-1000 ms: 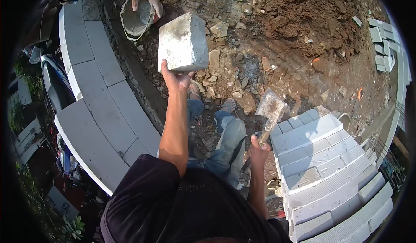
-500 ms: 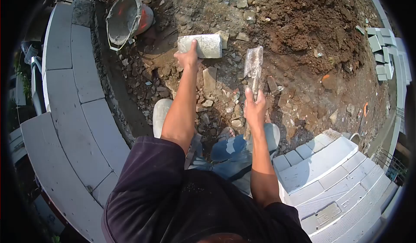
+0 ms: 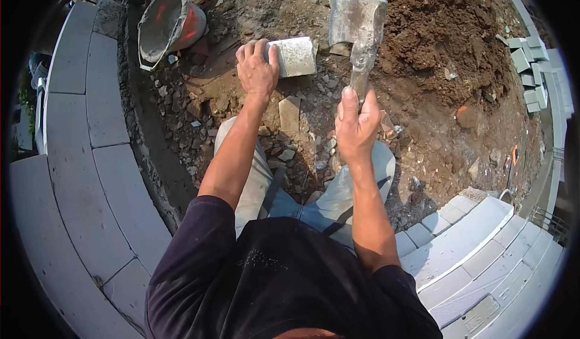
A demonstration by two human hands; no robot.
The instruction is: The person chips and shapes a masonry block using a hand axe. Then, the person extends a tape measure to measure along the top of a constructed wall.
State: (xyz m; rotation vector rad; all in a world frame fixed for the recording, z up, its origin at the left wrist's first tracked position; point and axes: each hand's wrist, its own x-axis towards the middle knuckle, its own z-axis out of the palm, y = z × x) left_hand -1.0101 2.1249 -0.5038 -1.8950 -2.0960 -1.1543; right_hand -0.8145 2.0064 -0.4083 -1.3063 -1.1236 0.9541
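Rubble-strewn ground (image 3: 429, 164) is being flanked on the left by a curving wall of pale blocks (image 3: 78, 133) and on the near right by stacked blocks (image 3: 462, 236). At the far left, a mortar-stained bucket (image 3: 192, 28) is being supported by the ground, close to the wall. Between wall and stack, a broad-bladed hatchet (image 3: 366, 40) is being held by its handle in the right hand (image 3: 358, 124), fingers closed around it and thumb laid along the shaft; its long axis is being pointed away from the body, blade at the far end.

Just left of the hatchet, a small off-white block (image 3: 294, 57) is being gripped at its left end by the left hand (image 3: 257, 68), thumb over the upper face. The long axis of the small block is being aligned roughly left to right, across the line of the hatchet, and its free right end is being turned toward the blade. A gap is being left between them; whether the block is being borne by the ground cannot be told.
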